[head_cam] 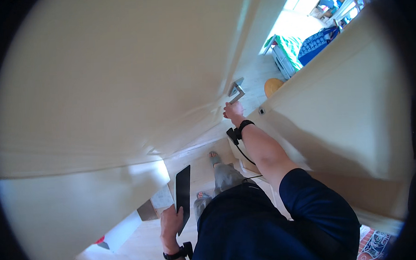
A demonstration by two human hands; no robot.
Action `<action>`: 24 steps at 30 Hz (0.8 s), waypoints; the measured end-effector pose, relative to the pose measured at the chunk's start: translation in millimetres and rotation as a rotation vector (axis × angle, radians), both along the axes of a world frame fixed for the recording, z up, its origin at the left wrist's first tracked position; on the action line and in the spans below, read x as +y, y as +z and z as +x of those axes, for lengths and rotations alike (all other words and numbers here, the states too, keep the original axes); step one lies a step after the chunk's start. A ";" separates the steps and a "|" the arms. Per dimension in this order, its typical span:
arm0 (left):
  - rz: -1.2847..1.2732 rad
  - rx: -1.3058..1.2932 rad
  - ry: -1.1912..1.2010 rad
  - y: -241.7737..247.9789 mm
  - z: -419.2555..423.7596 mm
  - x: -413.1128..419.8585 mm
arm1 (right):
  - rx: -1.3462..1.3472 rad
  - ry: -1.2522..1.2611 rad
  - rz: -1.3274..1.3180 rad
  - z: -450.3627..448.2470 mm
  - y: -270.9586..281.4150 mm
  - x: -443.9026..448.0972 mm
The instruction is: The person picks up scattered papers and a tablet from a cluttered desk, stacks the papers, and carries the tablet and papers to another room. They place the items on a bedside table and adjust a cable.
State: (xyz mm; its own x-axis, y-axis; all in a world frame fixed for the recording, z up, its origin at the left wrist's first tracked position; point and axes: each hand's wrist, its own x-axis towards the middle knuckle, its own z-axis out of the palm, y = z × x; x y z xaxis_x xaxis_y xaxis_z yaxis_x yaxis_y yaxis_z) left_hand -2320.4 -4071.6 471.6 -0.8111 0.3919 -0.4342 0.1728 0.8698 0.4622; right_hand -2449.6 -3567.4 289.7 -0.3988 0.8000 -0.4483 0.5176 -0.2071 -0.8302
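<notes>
My right hand (233, 110) is closed around the end of a metal lever handle (240, 93) on a cream-coloured door (139, 80). The door stands partly ajar, with a gap between its edge and the frame. A strike plate (261, 111) shows on the frame side, to the right of the hand. Low on the left, my left hand (171, 220) holds a flat, dark-faced tablet (183, 197) by its lower part, the thumb lying on the dark face. Black bands with small devices circle both wrists.
Through the gap lie a bed with a green cover (291, 48), a blue patterned cloth (312, 48) and a round tan object (273, 87). A cream wall (349, 106) rises close on my right. My sandalled feet stand on the pale floor (192, 165). A cable (244, 154) hangs from the right wrist device.
</notes>
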 end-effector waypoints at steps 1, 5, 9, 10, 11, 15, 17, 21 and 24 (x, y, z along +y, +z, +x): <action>0.003 0.013 -0.019 1.4 -0.1 5.8 | -0.012 0.045 -0.038 -5.2 9.4 -2.8; 0.046 0.049 -0.111 8.4 12.5 10.1 | 0.079 0.142 -0.101 -12.0 39.4 -36.3; -0.021 -0.008 -0.137 -11.6 37.3 50.1 | 0.097 0.260 -0.286 -7.5 55.9 -36.9; -0.005 -0.006 -0.136 -8.6 44.0 53.9 | 0.108 0.287 -0.352 -5.4 62.8 -41.5; 0.011 -0.005 -0.134 -14.7 46.9 61.5 | 0.103 0.309 -0.401 -7.8 61.6 -41.7; -0.042 0.024 -0.250 -10.1 78.9 84.1 | 0.002 0.396 -0.459 4.2 72.7 -46.4; -0.067 0.045 -0.271 -21.6 78.5 102.2 | 0.003 0.466 -0.427 5.7 70.4 -45.8; -0.053 0.082 -0.349 -42.1 86.4 135.6 | 0.011 0.620 -0.450 9.8 53.1 -38.7; -0.070 0.069 -0.351 -62.1 70.6 162.4 | -0.020 0.754 -0.429 6.6 44.8 -36.7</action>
